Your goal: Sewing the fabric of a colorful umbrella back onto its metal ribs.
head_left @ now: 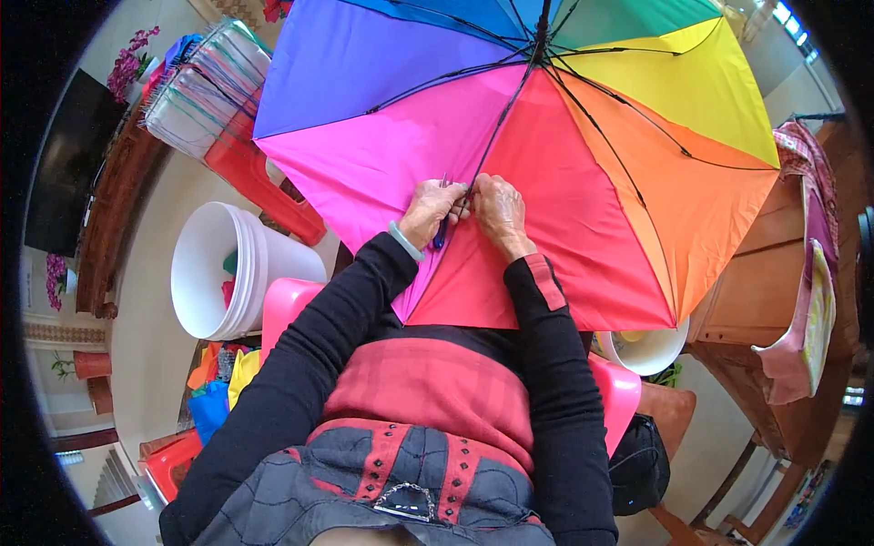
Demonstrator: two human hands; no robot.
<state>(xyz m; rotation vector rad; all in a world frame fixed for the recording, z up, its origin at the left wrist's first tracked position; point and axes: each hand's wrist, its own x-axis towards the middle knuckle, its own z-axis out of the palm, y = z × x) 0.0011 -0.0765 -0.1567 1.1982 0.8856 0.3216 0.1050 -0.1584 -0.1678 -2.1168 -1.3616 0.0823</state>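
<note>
An open umbrella (601,209) with rainbow panels spreads before me, its inner side with black ribs facing me. My left hand (431,211) is closed at the seam between the pink and red panels. In it is a small tool with a dark blue handle (442,233) and a thin metal tip; its exact kind is unclear. Right beside it, my right hand (499,211) pinches the umbrella at the black rib (496,127) along that seam. The fingertips of both hands nearly meet, and what lies between them is too small to make out.
Nested white buckets (218,273) with cloth inside stand at the left. Beyond them is a red plastic stool (264,173) under a bundle of wrapped rods (205,91). Folded colourful fabric (214,400) lies at the lower left. Another white bucket (657,348) and a wooden chair (751,291) are at the right.
</note>
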